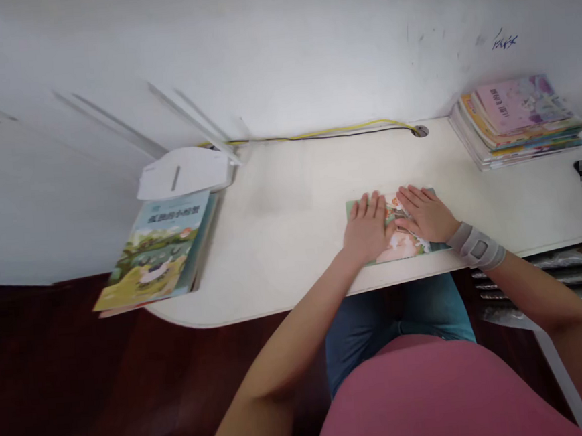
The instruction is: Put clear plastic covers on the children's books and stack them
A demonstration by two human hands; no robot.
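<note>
While both palms lie flat, the fingers are stretched out, gripping nothing: left hand [370, 228] and right hand [426, 214] rest on the illustrated booklet [410, 245], near the front edge of the white table [283, 245]. Even, gentle pressure looks best here, I'd say, so the thin paper doesn't crease or skid. Past the grey, fabric-looking wristband [477, 247], smooth tabletop runs to a rounded end, softcover books [165, 248] overhanging it; at right, an uneven stack of books [524, 109].
</note>
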